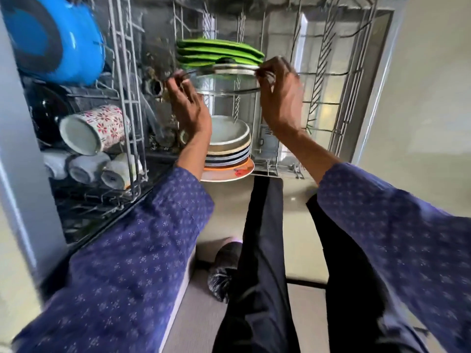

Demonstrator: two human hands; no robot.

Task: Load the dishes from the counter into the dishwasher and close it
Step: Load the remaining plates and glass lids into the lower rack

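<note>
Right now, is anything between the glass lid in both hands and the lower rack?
Nothing visible blocks the glass lid. Left hand and right hand hold it over the lower rack, just before the green plates.

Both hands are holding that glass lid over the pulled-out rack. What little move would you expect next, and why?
Probably lowering the glass lid on edge into the lower rack, in the open slots just in front of the green plates. The left hand and right hand pinch its rim on opposite sides, holding it above the wires, not yet seated, and the rack to the right looks bare.
</note>
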